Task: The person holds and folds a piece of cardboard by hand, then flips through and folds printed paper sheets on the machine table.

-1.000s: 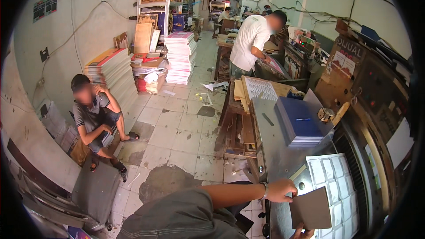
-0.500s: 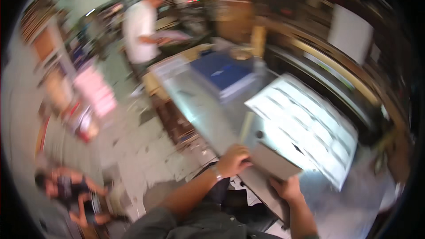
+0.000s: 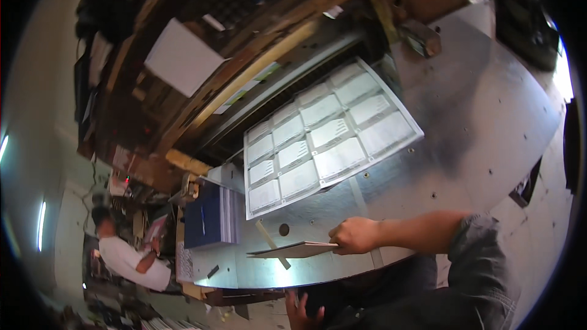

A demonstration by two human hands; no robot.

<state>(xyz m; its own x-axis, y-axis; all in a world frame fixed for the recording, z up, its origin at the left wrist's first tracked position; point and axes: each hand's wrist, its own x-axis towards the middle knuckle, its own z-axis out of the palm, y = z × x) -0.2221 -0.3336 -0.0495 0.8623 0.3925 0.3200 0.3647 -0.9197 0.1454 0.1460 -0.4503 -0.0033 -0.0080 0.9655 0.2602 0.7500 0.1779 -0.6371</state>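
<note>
The right hand (image 3: 354, 235) pinches one end of a thin grey-brown rectangular board (image 3: 292, 250) pointing toward nine o'clock, apparently leaving its faces uncovered. At seven o'clock, the left hand (image 3: 298, 315) looks empty, fingers apart. White grid-printed paper (image 3: 335, 129) lies flat at twelve.

Interior of uneven brightness; a glowing tube light (image 3: 41, 226) at the left edge and a blown-out patch at the right edge mark the light, while the machine (image 3: 137, 122) at upper left lies in brownish dimness. The metal tabletop (image 3: 489, 146) shows whitish glare at lower centre and a soft dark patch at upper right; the right hand (image 3: 356, 235) is fairly sharp, the left hand (image 3: 301, 313) shaded; fisheye distortion bows straight edges, and black vignetting closes the corners.
</note>
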